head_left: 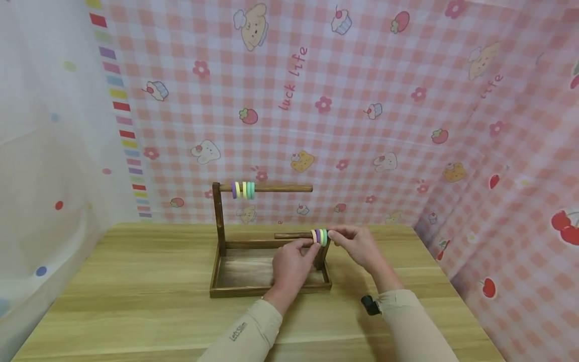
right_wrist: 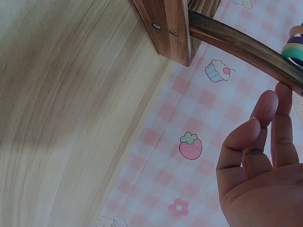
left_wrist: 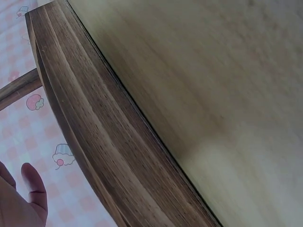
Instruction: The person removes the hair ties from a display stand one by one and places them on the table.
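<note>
A dark wooden stand [head_left: 270, 290] has a tray base, two upright posts and two horizontal rods. Coloured rings [head_left: 318, 237] in peach, purple, yellow and green hang together on the lower rod [head_left: 291, 235], close to its right post. My left hand [head_left: 291, 264] reaches over the tray, thumb and forefinger right at the lower edge of these rings; whether it pinches one I cannot tell. At the top of the right post is my right hand [head_left: 359, 246], its fingers loosely bent. In the right wrist view its fingertips [right_wrist: 283, 92] reach the post beside the rings.
The upper rod [head_left: 282, 188] carries several purple, yellow and green rings [head_left: 245, 190] near the left post [head_left: 219, 216]. The stand sits on a wood-grain table [head_left: 149, 291]. A pink checked cloth [head_left: 353, 136] hangs behind and along the right. A black device [head_left: 371, 304] sticks out at the right cuff.
</note>
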`<move>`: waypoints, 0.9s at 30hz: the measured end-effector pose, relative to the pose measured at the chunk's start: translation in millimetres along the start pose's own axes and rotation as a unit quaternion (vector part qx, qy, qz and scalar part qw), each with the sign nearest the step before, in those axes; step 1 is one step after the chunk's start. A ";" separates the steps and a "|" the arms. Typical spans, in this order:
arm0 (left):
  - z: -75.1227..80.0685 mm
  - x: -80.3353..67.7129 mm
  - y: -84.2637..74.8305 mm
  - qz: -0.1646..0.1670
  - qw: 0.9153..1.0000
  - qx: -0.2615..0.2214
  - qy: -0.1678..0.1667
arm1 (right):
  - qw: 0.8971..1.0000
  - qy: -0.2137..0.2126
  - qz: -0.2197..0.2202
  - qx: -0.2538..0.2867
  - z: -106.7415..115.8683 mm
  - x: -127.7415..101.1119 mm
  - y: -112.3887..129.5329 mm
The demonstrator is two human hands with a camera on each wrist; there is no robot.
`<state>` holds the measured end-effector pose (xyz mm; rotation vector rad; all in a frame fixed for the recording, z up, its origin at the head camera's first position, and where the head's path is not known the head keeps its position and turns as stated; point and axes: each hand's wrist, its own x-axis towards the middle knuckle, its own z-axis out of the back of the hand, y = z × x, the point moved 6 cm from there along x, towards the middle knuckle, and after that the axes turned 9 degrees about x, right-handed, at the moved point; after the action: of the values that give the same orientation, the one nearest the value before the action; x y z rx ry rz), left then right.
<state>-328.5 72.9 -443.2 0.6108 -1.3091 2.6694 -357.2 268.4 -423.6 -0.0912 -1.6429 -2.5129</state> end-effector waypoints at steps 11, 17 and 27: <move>13.4 -2.5 10.6 -0.001 1.000 0.001 -0.012 | 1.000 -0.004 -0.004 0.003 -1.4 -1.1 -1.4; 19.9 -2.9 14.4 -0.007 1.000 0.006 -0.022 | 1.000 -0.005 -0.012 0.001 0.3 -1.2 -3.9; 37.5 -1.3 23.8 -0.003 0.999 0.013 -0.046 | 1.000 -0.001 -0.011 -0.005 -1.1 -0.3 -2.0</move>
<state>-322.2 29.0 -440.7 0.7488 -1.2936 2.6875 -357.1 268.2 -426.0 -0.0780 -1.6405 -2.5386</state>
